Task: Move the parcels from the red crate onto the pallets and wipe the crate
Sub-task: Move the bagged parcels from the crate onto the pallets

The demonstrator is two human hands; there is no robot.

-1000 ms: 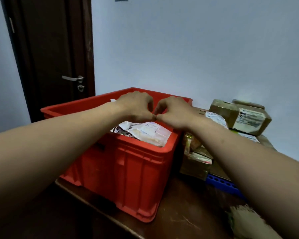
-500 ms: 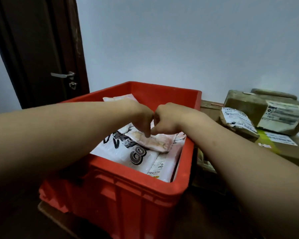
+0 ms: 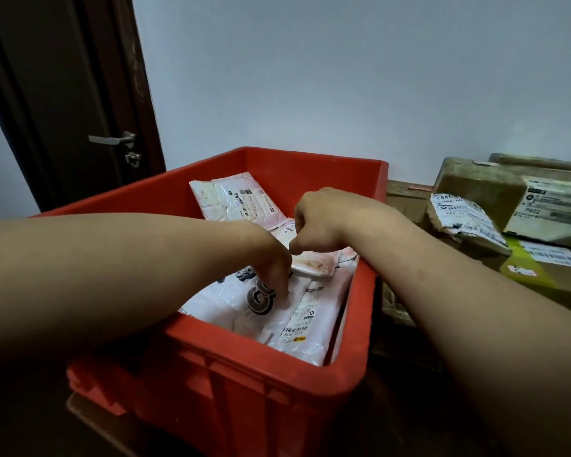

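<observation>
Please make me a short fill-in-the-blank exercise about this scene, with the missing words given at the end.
The plastic crate is ____ in colour. The left hand touches a white bag printed with ____ lettering. The brown boxes stand to the ____ of the crate.
Missing words: red; black; right.
</observation>
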